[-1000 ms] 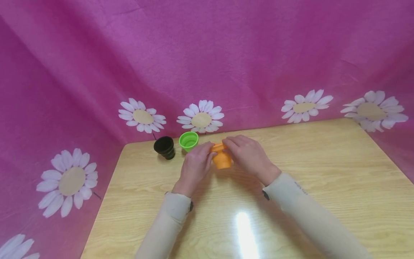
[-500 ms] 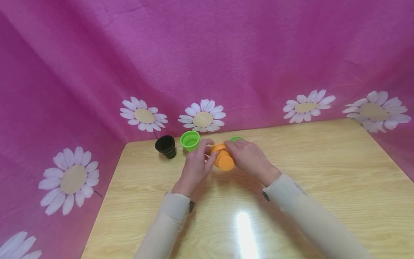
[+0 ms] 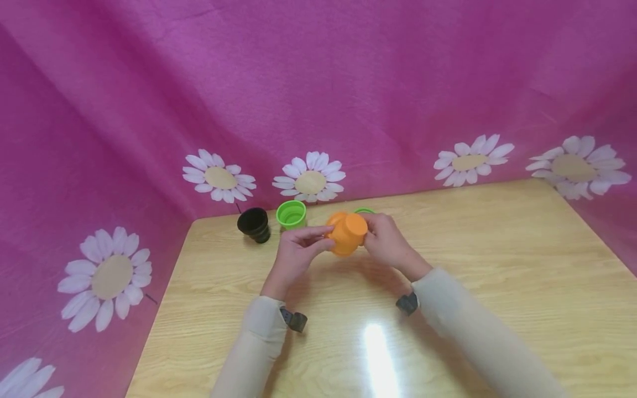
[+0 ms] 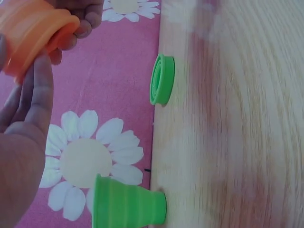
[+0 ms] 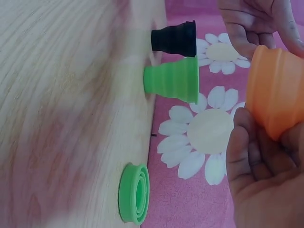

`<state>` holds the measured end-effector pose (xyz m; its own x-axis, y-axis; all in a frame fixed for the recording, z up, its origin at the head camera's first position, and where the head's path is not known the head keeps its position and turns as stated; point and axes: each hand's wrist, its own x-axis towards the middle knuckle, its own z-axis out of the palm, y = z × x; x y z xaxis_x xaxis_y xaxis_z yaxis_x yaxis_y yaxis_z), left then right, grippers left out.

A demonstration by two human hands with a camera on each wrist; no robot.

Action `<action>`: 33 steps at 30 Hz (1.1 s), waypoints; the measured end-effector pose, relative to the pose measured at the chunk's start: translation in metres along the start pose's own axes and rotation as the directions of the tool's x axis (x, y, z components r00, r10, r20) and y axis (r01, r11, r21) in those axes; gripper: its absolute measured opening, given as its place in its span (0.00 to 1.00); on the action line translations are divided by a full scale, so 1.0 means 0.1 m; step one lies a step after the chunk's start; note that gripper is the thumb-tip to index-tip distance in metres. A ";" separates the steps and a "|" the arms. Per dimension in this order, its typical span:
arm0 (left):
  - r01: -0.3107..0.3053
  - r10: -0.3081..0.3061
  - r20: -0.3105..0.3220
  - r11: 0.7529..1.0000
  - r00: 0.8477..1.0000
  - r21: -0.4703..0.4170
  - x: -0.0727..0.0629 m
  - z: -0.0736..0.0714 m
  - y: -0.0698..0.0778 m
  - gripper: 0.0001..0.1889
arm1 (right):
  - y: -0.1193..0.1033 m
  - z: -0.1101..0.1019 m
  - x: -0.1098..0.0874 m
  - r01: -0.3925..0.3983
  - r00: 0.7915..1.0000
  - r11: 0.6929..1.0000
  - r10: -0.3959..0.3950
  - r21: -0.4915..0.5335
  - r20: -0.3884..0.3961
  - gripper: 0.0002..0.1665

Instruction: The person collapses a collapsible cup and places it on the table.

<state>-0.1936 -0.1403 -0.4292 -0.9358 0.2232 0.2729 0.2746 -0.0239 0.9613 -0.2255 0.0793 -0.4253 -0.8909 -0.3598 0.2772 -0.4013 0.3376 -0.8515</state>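
Note:
An orange collapsible cup is held off the table between both hands, tipped so its round base faces the head camera. From the left, my left hand pinches its side between thumb and fingers. My right hand grips the other side, its fingers partly hidden behind the cup. In the right wrist view the ridged wall of the orange cup shows between the two hands. Behind the right hand, a flattened green collapsible cup lies on the table, mostly covered in the head view.
An extended green cup stands upright near the table's back edge. Left of it is an extended black cup. A pink curtain with white flowers borders the wooden table at the back and sides.
The orange cup has been turned over from base down to base facing up toward the head camera. Both hands have shifted their hold, and the flattened green cup's rim has come into sight.

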 end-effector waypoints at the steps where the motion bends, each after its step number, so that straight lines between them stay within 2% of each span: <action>1: 0.007 -0.007 -0.008 1.000 1.000 0.002 0.00 0.00 0.00 0.15 | 0.01 0.00 0.00 0.001 1.000 1.000 -0.001 -0.004 -0.002 0.11; 5: 0.016 -0.016 -0.001 0.999 1.000 0.042 0.00 0.00 0.02 0.14 | 0.02 0.01 0.01 0.020 0.999 0.999 -0.022 -0.040 -0.030 0.11; 10: 0.016 -0.014 -0.014 0.985 1.000 0.170 0.02 0.04 0.06 0.12 | 0.06 0.00 0.01 0.038 0.997 0.994 -0.045 -0.107 -0.068 0.14; 12: 0.002 0.003 -0.021 0.971 1.000 0.239 0.04 0.07 0.07 0.11 | 0.07 0.00 0.01 0.039 0.995 0.991 -0.050 -0.127 -0.081 0.13; 15: -0.015 0.032 -0.049 0.950 0.998 0.311 0.06 0.12 0.04 0.09 | 0.06 0.00 0.00 0.040 0.994 0.989 -0.054 -0.142 -0.097 0.12; 18: -0.024 0.067 -0.112 0.936 0.991 0.351 0.07 0.15 0.00 0.07 | 0.04 0.00 0.00 0.029 0.994 0.989 -0.044 -0.144 -0.105 0.14; 20: -0.030 0.088 -0.158 0.940 0.984 0.340 0.07 0.17 -0.02 0.06 | 0.03 0.00 0.00 -0.006 0.993 0.994 -0.008 -0.113 -0.115 0.16; 22: -0.023 0.092 -0.201 0.946 0.975 0.322 0.07 0.19 -0.03 0.05 | 0.02 0.00 0.00 -0.045 0.991 0.998 0.040 -0.035 -0.129 0.17; 25: 0.031 0.035 -0.282 0.973 0.959 0.227 0.09 0.23 -0.05 0.05 | 0.02 -0.01 -0.02 -0.078 0.985 0.985 0.100 0.154 -0.140 0.18; 27: 0.077 -0.016 -0.345 0.983 0.938 0.165 0.10 0.25 -0.06 0.06 | 0.03 0.00 -0.03 -0.067 0.986 0.959 0.106 0.276 -0.129 0.17; 29: 0.106 -0.054 -0.404 0.988 0.913 0.110 0.10 0.27 -0.07 0.06 | 0.05 0.01 -0.05 -0.039 0.990 0.933 0.084 0.357 -0.112 0.15; 33: 0.097 -0.064 -0.468 0.994 0.881 0.048 0.11 0.32 -0.06 0.07 | 0.06 0.05 -0.07 0.000 0.994 0.917 0.044 0.398 -0.101 0.12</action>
<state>-0.1986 -0.1063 -0.4332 -0.9457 -0.2581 0.1975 0.1926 0.0443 0.9803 -0.2201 0.0792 -0.4347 -0.9246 -0.2546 0.2832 -0.2836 -0.0363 -0.9583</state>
